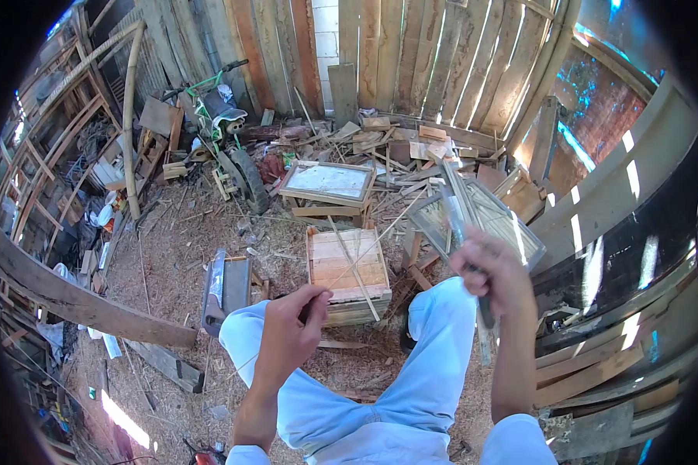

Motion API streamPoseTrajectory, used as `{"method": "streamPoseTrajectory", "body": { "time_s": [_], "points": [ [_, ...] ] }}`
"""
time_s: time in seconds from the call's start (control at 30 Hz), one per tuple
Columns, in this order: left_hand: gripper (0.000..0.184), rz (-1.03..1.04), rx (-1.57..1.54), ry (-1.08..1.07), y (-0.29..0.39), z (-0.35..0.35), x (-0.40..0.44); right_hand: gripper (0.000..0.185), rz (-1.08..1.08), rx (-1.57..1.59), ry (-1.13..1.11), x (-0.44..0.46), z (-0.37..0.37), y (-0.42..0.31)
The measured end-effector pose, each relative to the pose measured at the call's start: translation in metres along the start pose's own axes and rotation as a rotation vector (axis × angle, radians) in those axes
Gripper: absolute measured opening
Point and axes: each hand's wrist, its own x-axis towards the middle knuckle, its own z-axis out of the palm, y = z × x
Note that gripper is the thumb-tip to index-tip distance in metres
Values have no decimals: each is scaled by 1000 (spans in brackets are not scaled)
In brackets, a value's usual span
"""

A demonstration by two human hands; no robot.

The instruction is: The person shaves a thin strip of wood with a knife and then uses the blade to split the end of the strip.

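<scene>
My left hand (293, 329) is closed in a pinch above my left knee, with a thin strip (244, 364) running from its fingers. Over my right knee, my right hand (492, 271) is wrapped round a long tool (456, 221), blurred, whose blade points up and away from me; its exact kind cannot be made out. Between my knees stands a wooden box (347, 263) with a slatted top, and two thin sticks (354, 271) lie crossed over it. Beside my left knee rests a saw (215, 283) on a small dark-framed panel (239, 280).
Behind the box is a framed panel (327, 181) with a whitish surface. Scrap wood (395, 147) is heaped by the plank wall (411, 62). A green bicycle (213, 116) stands back left. A curved beam (93, 306) crosses the left side. Shavings cover the floor (171, 256).
</scene>
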Motion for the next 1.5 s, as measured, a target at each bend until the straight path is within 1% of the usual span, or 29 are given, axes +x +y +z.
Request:
{"method": "streamPoseTrajectory", "body": {
  "time_s": [0.07,0.1,0.13,0.17,0.2,0.23,0.27,0.3,0.4,0.43,0.5,0.53,0.57,0.6,0.63,0.7,0.77,0.83,0.87,0.9,0.97,1.1,1.17,1.27,1.4,1.47,1.5],
  "points": [
    [7,113,14,79,-2,12,7,48,41,-27,-210,-6,26,13],
    [7,115,15,73,3,15,8,50,107,-8,-287,-6,39,20],
    [6,142,13,61,9,18,8,50,107,-7,-361,-6,49,28],
    [8,167,10,51,13,20,8,50,105,-5,-354,-3,54,36],
    [8,170,11,45,15,23,7,51,142,20,-397,1,59,43],
    [10,214,51,54,16,25,6,51,179,44,-443,2,61,47],
    [12,257,91,66,16,25,5,47,224,90,-414,3,61,47],
    [12,255,93,70,15,24,5,47,226,89,-418,5,59,46],
    [13,265,76,70,15,23,2,37,189,118,-371,6,51,40],
    [13,257,95,48,19,21,1,37,191,117,-370,4,52,36],
    [12,248,111,29,18,21,-1,37,164,12,-272,2,49,29],
    [11,278,97,89,15,21,-2,37,165,12,-271,3,44,23],
    [11,310,83,148,12,21,-3,39,114,40,-200,4,36,17],
    [11,314,85,145,10,19,-4,41,60,71,-129,6,30,11],
    [11,320,96,140,7,17,-6,41,60,72,-129,8,26,7],
    [12,324,106,139,7,16,-8,41,28,96,-57,11,19,1],
    [14,289,142,118,12,15,-7,41,6,107,-80,13,18,1],
    [15,302,169,129,13,16,-5,42,63,80,-105,10,25,9],
    [15,316,196,135,14,18,-4,38,112,63,-153,6,33,19],
    [15,319,193,134,14,21,-2,40,192,-47,-186,0,45,25],
    [15,374,184,116,14,27,1,43,224,122,-390,-5,60,51],
    [13,410,169,115,17,24,0,47,263,210,-438,1,51,40],
    [13,361,178,55,20,22,-1,47,246,141,-438,1,49,36],
    [13,391,164,87,18,25,-1,46,231,68,-388,-2,52,27],
    [13,366,171,105,18,23,-4,43,180,18,-326,0,46,22],
    [12,334,181,112,13,17,-9,41,79,49,-114,6,31,13],
    [12,335,182,114,10,14,-11,41,78,49,-115,9,24,9]
  ]
}}
